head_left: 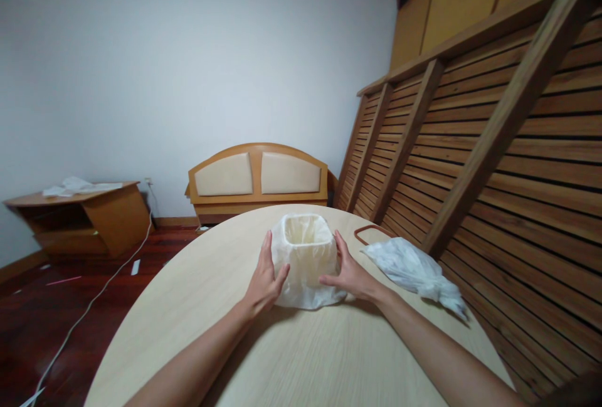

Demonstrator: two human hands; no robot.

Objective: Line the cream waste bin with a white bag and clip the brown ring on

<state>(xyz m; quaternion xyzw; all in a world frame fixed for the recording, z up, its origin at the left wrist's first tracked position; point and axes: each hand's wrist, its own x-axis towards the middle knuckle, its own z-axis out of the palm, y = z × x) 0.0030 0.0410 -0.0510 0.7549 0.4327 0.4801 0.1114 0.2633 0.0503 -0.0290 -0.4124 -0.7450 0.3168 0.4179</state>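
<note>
A small cream trash bin (308, 263) stands upright on the round table. A thin, translucent white plastic bag (301, 299) lines it, folded out over the squared rim and hanging loose down the outside. My left hand (267, 278) cups the bin's left side, thumb on the front and fingers pointing up along the bag. On the opposite side my right hand (350, 272) holds the bin with its thumb across the front and its fingers around the right wall. The far fingers of both hands are partly hidden.
On the table (197, 306), to the right, lie a filled, tied white plastic bag (414, 269) and a brown squared ring (369, 227) partly behind it. A slatted wooden frame (470, 162) leans along the right. A white cable (101, 291) crosses the floor near a low cabinet (117, 216).
</note>
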